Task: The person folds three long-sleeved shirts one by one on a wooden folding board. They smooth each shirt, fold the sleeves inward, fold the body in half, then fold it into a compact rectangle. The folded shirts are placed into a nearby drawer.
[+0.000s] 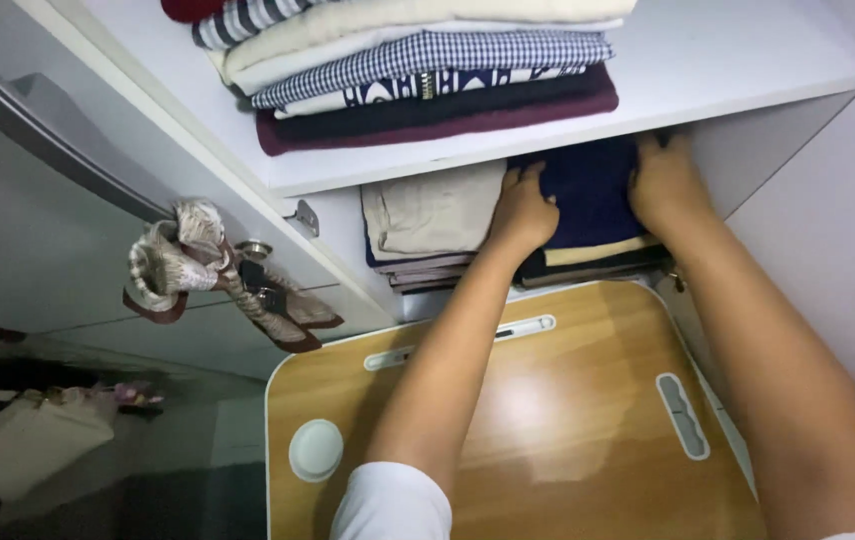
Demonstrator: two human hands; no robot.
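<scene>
Lower wardrobe compartment: low slot under the white shelf [588, 150], largely filled. Beige folded stack [435, 212] takes the left part; navy folded garment [593, 195] on its stack takes the right, flanked by left hand [525, 208] and right hand [664, 185]. Right wall [828, 230] close beside. Wooden lap table [568, 420] juts below, blocking low approach. Scarf on door handle [198, 262] hangs left, well apart.

navy folded garment [588, 190]: soft matt cloth | beige folded garment [435, 210]: matt woven cloth | checked shirt [428, 55]: woven cloth | shelf [738, 70]: smooth white laminate | lap table [548, 420]: glossy wood-grain top, white plastic inserts | door handle [58, 140]: brushed metal
</scene>
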